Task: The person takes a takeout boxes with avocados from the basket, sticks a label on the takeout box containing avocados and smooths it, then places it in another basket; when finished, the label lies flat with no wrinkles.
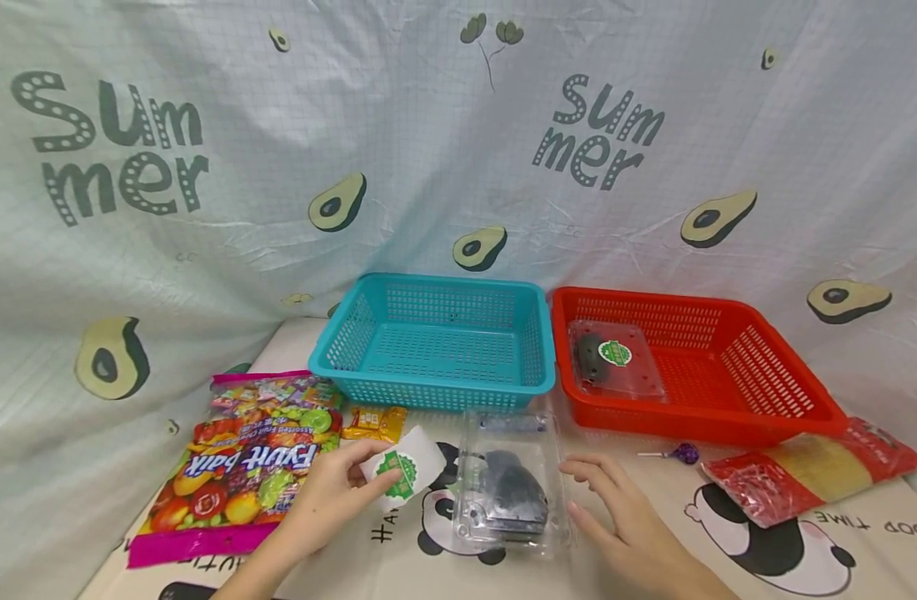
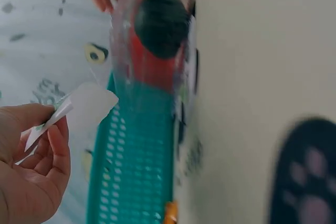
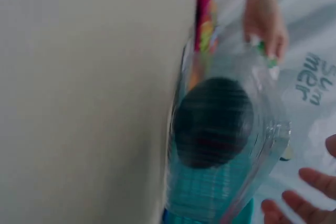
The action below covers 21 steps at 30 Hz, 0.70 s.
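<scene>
My left hand (image 1: 337,493) pinches a white paper with a round green sticker (image 1: 395,477) between thumb and fingers. In the left wrist view, the paper (image 2: 93,103) bends away from the thumb. A clear plastic clamshell box (image 1: 473,508) stands on the table between my hands. Inside it lies a dark rounded object (image 3: 212,121), its kind blurred by the plastic. To the right of the box, my right hand (image 1: 616,517) has its fingers spread loosely and holds nothing. In the head view its fingertips come close to the box's side; whether they touch is unclear.
Behind the box are a blue basket (image 1: 432,393) and a red basket (image 1: 699,427); the red one contains another stickered clear box (image 1: 638,375). At left lie a candy bag (image 1: 241,475) and an orange packet (image 1: 373,423). A lollipop (image 1: 683,453) and red-and-yellow packet (image 1: 814,471) lie at right.
</scene>
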{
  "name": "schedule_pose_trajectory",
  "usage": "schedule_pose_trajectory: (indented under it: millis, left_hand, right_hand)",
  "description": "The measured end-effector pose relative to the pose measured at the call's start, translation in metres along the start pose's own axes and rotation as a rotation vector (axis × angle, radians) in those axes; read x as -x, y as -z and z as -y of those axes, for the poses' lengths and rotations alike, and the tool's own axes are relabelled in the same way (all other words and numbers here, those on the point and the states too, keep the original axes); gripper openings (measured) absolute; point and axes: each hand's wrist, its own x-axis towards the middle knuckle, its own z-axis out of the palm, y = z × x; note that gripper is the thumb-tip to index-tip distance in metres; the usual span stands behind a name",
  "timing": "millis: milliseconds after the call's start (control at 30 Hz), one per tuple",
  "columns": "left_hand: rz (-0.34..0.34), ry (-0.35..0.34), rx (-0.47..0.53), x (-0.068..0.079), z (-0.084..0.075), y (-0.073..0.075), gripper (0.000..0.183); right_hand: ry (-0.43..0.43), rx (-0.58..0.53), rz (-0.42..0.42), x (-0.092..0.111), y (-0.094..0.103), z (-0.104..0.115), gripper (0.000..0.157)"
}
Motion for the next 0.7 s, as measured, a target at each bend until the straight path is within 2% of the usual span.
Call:
schedule_pose_trajectory:
  millis: [100, 200, 400, 467, 567, 700]
  left_hand:
    - [0.044, -0.108, 0.066, -0.001, -0.016, -0.005, 0.022]
    - [0.103, -0.206, 0.135, -0.003, -0.03, -0.013, 0.022]
    - [0.188, -0.328, 0.212, -0.008, -0.05, -0.034, 0.021]
    - [0.206, -0.37, 0.235, -0.008, -0.057, -0.039, 0.019]
    - [0.222, -0.42, 0.263, -0.006, -0.068, -0.041, 0.017]
    - [0.223, -0.424, 0.264, -0.002, -0.083, -0.037, 0.014]
  right_hand:
    - [0.108, -0.018, -0.026, -0.012, 0.003, 0.011, 0.041]
    - [0.168, -0.074, -0.022, -0.024, 0.005, 0.024, 0.037]
    - [0.319, -0.221, -0.126, -0.048, -0.004, 0.043, 0.036]
    - [0.338, -0.245, -0.159, -0.053, -0.006, 0.046, 0.036]
    - [0.317, -0.269, -0.167, -0.055, -0.007, 0.049, 0.032]
    - [0.294, -0.276, -0.171, -0.055, -0.007, 0.05, 0.027]
